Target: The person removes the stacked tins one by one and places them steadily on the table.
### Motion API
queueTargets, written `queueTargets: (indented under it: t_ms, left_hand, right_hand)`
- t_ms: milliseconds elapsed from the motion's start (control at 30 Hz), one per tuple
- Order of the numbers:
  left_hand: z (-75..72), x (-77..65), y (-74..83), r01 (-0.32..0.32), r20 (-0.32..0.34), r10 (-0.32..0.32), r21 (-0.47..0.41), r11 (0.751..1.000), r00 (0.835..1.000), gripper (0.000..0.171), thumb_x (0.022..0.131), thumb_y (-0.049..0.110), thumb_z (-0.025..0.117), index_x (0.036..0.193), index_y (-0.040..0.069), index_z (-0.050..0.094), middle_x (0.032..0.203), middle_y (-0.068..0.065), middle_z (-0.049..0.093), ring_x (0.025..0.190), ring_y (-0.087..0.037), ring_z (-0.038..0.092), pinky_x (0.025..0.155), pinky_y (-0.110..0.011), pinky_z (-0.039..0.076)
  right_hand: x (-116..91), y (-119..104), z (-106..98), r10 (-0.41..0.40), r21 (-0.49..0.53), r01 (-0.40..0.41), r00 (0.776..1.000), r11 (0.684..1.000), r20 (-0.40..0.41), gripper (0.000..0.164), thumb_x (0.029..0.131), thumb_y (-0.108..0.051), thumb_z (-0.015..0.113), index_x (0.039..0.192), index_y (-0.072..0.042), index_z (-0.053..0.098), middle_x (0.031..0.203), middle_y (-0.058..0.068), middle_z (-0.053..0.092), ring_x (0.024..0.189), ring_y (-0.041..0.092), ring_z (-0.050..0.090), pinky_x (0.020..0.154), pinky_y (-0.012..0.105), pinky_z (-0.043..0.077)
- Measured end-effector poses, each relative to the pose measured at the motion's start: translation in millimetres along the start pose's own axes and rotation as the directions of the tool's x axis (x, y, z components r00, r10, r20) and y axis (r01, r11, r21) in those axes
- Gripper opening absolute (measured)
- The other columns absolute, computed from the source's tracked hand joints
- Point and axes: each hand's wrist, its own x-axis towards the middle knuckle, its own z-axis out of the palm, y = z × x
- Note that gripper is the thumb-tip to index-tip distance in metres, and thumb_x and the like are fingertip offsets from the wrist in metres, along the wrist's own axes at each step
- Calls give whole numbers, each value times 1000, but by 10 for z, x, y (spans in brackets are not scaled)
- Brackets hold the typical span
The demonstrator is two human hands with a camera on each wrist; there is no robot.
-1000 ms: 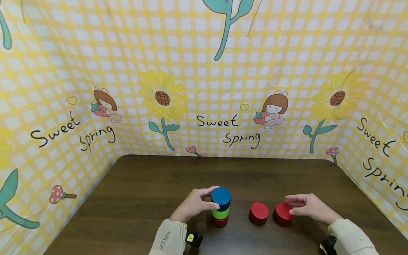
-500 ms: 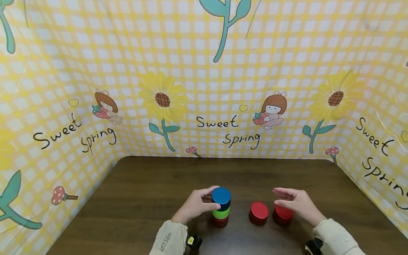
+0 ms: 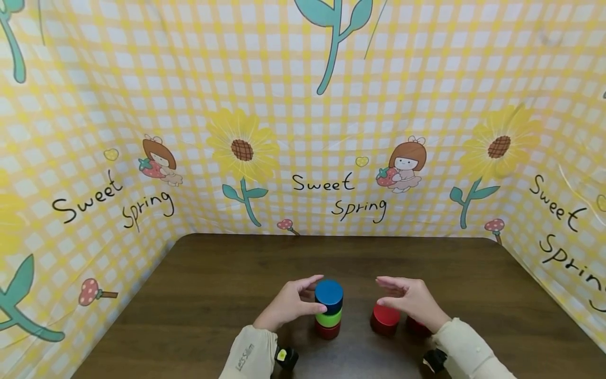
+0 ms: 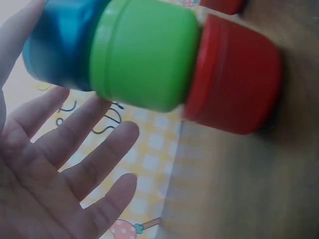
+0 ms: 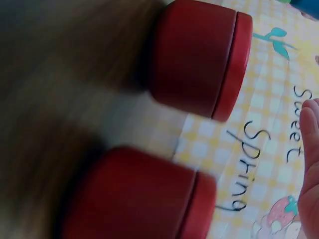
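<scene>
A stack of three small round lidded containers stands on the table: blue [image 3: 329, 296] on top, green [image 3: 329, 319] in the middle, red [image 3: 327, 331] at the bottom. My left hand [image 3: 290, 306] is at the left of the blue one, thumb and fingers spread around its side; in the left wrist view the fingers [image 4: 79, 129] look straight and loose. To the right are two more red containers, the nearer [image 3: 385, 320] and the farther right one [image 3: 417, 327]. My right hand [image 3: 416, 302] hovers over them, holding nothing, and partly hides both.
The dark wooden table [image 3: 227, 273] extends behind and to both sides of the containers. A yellow checked cloth [image 3: 303, 131] with printed flowers and lettering rises around its back and sides. Dark wrist devices [image 3: 286, 358] show at the sleeves.
My right hand has come off the right-hand red container and moved left, over the other red one. My left hand stays at the stack, its fingers slightly looser. The containers have not moved.
</scene>
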Motion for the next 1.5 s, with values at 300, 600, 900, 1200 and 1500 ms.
queueTargets:
  t_ms: [300,600,900,1200,1500]
  left_hand:
    - [-55,-12,7,-9,30,9,-20,1000,999,70,84,19,76,143,1,42,124,-23,58,110,-36,59,90,-47,49]
    - [-15,-26,-105,-21,25,21,14,1000,999,74,83,23,77,142,-3,41,121,-25,60,107,-37,61,91,-50,48]
    - [42,-21,-146,-12,18,13,-24,1000,1000,72,82,19,77,141,-4,43,115,-18,63,104,-33,62,89,-46,50]
    - [75,-14,-113,19,-5,-19,2,1000,1000,72,82,19,78,141,-3,43,118,-16,63,107,-32,59,92,-51,46]
    - [141,-2,-137,-7,-20,6,-20,1000,1000,64,80,14,79,136,-1,51,121,-15,63,106,-30,59,92,-51,46]
  right_hand:
    - [154,-101,187,-90,-40,93,994,995,61,51,78,-19,80,119,5,64,114,19,66,101,26,66,82,39,53]
    - [292,-157,325,-92,47,87,988,995,126,55,80,-20,79,124,7,60,116,22,64,104,36,64,85,43,51]
    - [343,-191,455,-45,203,7,983,979,181,60,80,-16,79,128,11,55,119,27,61,107,37,62,84,34,52]
    - [373,-182,577,-104,158,76,979,984,175,61,80,-21,79,128,9,56,119,23,62,105,32,64,86,35,52]
    - [358,-169,638,-109,192,73,976,979,188,66,78,-22,80,128,11,54,122,26,60,104,33,64,85,32,52]
